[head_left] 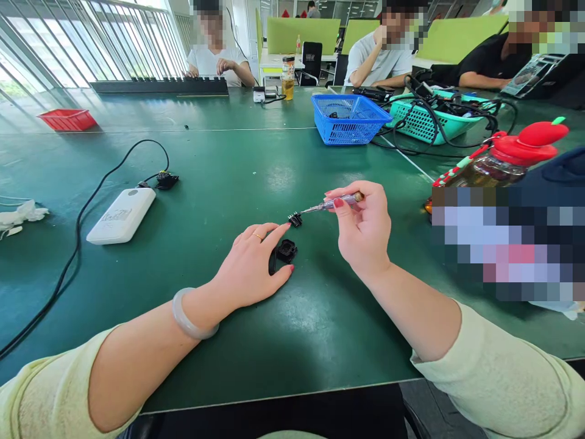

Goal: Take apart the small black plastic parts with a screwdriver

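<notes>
In my right hand (365, 228) is a slim screwdriver (336, 202) with a clear purplish handle, its metal shaft pointing left. The tip reaches a small black part (295, 219) with several short pins or screws on it; whether it sits in a screw I cannot tell. My left hand (251, 262) rests on the table with fingers spread, the index fingertip touching the small part's edge. Between its thumb and index finger lies a black plastic piece (287, 250) with a round opening, next to another dark piece (273, 261) partly hidden by the hand.
On the green table (219, 183), a white power bank (122, 214) and black cable (78, 231) lie left. A red tray (67, 119), blue basket (350, 122) and cable-filled teal basket (427, 122) stand farther back. A red-lidded bottle (503, 158) is at right. People sit opposite.
</notes>
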